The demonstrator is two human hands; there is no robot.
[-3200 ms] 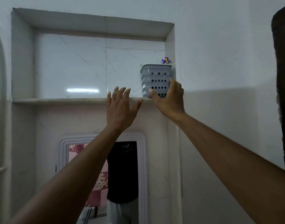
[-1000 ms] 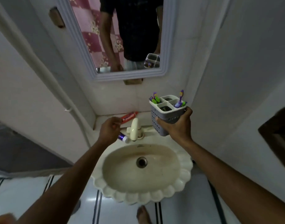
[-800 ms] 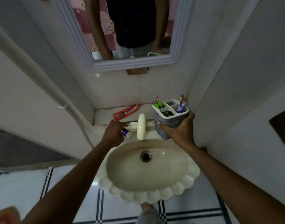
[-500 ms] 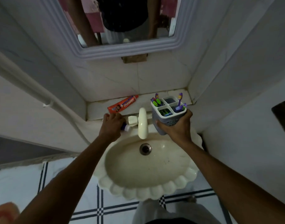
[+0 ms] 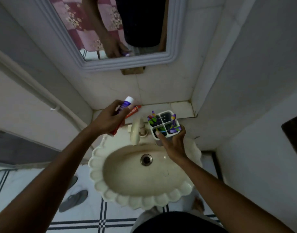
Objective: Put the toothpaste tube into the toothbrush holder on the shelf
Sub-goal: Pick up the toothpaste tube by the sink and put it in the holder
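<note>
The left hand [image 5: 109, 121] is closed around a purple tube [image 5: 125, 105], white cap up, lifted behind the sink [image 5: 110, 195], left of the tap [image 5: 136, 132]. The right hand [image 5: 173, 142] grips the grey holder [image 5: 168, 113] at the sink's back right rim, toothbrushes [image 5: 152, 119] standing in its compartments. A red tube [image 5: 133, 112] lies on the ledge [image 5: 179, 107] behind the sink, partly under the left hand.

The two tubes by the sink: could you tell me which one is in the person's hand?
The purple tube with the white cap is held up in the left hand. The red tube lies flat on the ledge behind the tap, partly hidden by that hand.
</note>
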